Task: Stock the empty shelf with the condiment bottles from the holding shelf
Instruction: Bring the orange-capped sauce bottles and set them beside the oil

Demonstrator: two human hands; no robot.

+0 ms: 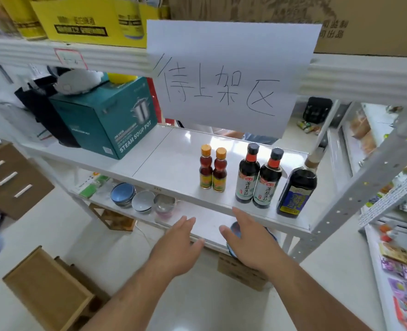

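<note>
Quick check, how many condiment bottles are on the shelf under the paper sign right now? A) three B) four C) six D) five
D: two small orange-capped bottles, two dark bottles with black caps and one larger dark bottle stand along the front of the shelf; both hands, left hand and right hand, are open and empty below it.

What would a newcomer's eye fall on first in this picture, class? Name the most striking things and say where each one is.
A large white paper sign with handwritten characters hangs over the middle shelf. Below it, five condiment bottles stand along the shelf's front right; a teal steam soup pot box sits at the left. Nearest the camera, the empty left hand and right hand reach forward.
</note>
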